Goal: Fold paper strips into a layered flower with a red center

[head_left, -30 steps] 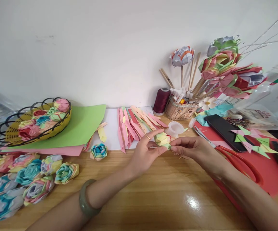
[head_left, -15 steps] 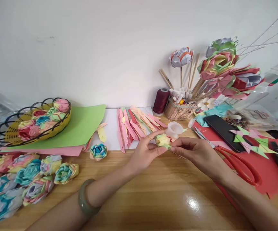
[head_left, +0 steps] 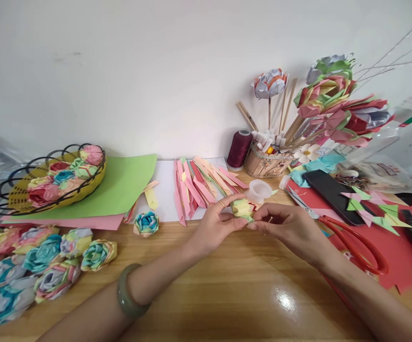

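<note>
A: What are the hands on?

B: Both pinch one small folded paper piece (head_left: 243,209), yellow and pale green with a touch of pink. The left hand (head_left: 215,225) closes thumb and fingers on its left side; the right hand (head_left: 287,227) grips its right side with curled fingertips

A: Where is the piece, taking the clear tape roll (head_left: 259,190) as the mark?

B: Just in front of the roll and slightly to its left, held a little above the wooden table (head_left: 234,289), not resting on it

A: And around that roll?

B: Left of it, a fan of folded paper strips (head_left: 200,183) in pink, red and peach. Behind it, a dark red thread spool (head_left: 239,148) and a woven holder (head_left: 264,164) with sticks and paper flowers. To its right, red-handled scissors (head_left: 348,240) on red paper, and a black phone (head_left: 330,194)

A: Far left of it?

B: A lone blue paper rose (head_left: 146,223), then a cluster of paper roses (head_left: 42,266) at the table's near edge, and a yellow basket (head_left: 49,178) holding more, sitting on a green sheet (head_left: 127,183)

A: Anything on the wrists?

B: A green bangle (head_left: 129,294) on the left one
</note>
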`<state>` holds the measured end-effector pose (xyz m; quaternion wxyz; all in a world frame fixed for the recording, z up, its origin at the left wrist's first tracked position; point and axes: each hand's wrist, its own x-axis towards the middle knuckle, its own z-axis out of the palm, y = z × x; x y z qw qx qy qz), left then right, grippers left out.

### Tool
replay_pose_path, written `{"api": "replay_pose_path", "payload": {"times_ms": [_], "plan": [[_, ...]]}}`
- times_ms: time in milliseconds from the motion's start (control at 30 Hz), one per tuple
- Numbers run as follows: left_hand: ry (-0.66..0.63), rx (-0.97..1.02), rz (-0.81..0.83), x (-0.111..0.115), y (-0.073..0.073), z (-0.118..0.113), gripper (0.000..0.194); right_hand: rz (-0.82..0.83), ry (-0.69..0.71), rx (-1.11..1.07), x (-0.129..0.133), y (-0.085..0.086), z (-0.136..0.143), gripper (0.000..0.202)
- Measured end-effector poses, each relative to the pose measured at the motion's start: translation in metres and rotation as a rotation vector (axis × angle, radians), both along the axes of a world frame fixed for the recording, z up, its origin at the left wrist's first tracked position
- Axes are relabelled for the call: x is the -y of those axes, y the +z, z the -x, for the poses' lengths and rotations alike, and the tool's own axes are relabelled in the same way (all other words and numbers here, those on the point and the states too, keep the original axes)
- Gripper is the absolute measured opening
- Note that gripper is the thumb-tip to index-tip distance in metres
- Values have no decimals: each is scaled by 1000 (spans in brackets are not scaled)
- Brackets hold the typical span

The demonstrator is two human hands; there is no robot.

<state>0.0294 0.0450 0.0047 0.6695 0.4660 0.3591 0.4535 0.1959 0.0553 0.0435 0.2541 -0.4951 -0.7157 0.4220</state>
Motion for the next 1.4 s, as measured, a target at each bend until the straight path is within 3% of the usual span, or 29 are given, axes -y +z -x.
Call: {"api": "replay_pose_path", "payload": {"times_ms": [300,700,1100,1233,1400], "plan": [[1,-1,55,-1,5,1,52,-79,98,29,0,8,-1,26],[88,-244,-12,5,8,-1,48,-12,33,53,2,-1,-2,29],[-6,-109,64,3,7,1,55,36,0,-34,1,0,-2,36],[-50,-41,-8,3,5,1,61,-4,1,-7,1,-1,-4,36],[24,-96,13,4,7,1,56,-26,47,1,3,-1,-4,32]]}}
